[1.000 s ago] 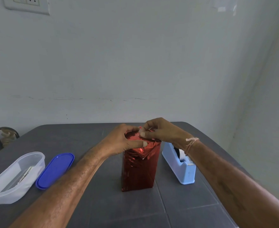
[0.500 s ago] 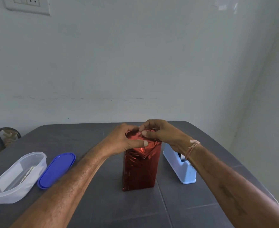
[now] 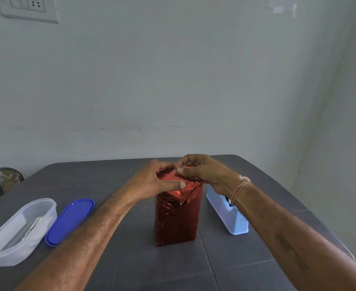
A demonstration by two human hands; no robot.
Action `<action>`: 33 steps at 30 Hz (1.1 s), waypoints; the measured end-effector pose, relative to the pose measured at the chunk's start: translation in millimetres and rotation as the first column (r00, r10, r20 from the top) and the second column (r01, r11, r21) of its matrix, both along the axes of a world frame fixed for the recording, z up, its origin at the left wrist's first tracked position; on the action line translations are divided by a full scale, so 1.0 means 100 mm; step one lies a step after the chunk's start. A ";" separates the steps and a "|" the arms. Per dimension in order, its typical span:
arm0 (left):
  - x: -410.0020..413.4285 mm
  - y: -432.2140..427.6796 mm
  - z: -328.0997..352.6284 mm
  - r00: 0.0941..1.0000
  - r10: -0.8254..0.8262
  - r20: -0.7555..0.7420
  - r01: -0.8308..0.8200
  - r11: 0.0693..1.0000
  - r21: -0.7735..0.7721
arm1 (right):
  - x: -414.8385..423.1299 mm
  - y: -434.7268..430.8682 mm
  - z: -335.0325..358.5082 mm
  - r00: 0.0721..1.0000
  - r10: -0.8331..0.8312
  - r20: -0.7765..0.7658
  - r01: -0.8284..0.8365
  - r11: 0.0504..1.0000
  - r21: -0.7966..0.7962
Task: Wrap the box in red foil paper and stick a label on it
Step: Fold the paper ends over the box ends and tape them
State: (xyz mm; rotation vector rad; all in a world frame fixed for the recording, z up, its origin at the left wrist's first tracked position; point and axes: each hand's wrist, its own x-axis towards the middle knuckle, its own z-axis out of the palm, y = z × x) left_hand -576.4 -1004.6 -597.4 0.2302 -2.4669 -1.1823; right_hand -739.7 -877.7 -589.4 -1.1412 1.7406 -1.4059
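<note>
Box point(image 3: 176, 227) stands upright near ctr of bench point(image 3: 131, 263), a bit toward the far edge. Its sides are covered in red foil paper point(image 3: 190, 191), crinkled, w/ a folded flap hanging over the near face just below the top.

L hand point(image 3: 151, 183) grips the box top from the left. Its thumb lies flat along the near top edge, pressing foil down, & its fingers curl over the far side. R hand point(image 3: 202, 171) comes in from the right, thumb & fingertips pinching the foil on the top face. The two hands touch at the far top edge. Pink thread band point(image 3: 241, 185) on R wrist.

Light-blue tape dispenser point(image 3: 233, 221) sits just beside the box on the side of bench's right edge, partly hidden by R forearm. Toward the left edge is a clear oval container point(image 3: 19, 229), open, w/ something pale inside; can't tell what. Blue lid point(image 3: 70, 221) lies flat on bench just beside it, btw container & box.

Switch/socket plate point(image 3: 29, 8) on wall, top left. Dark-rimmed object point(image 3: 3, 181) sits past bench's far left corner; can't tell what it is.
</note>
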 end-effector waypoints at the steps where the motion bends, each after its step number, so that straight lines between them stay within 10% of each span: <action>1: 0.00 -0.01 0.00 1.000 -0.003 -0.005 0.003 1.000 0.001 | -0.01 0.00 0.01 1.000 -0.002 -0.017 0.002 1.000 0.011; 33: -0.03 -0.06 -0.07 0.999 0.030 0.040 -0.030 1.000 0.001 | 0.11 -0.06 -0.03 0.986 -0.161 -0.051 0.165 0.981 0.105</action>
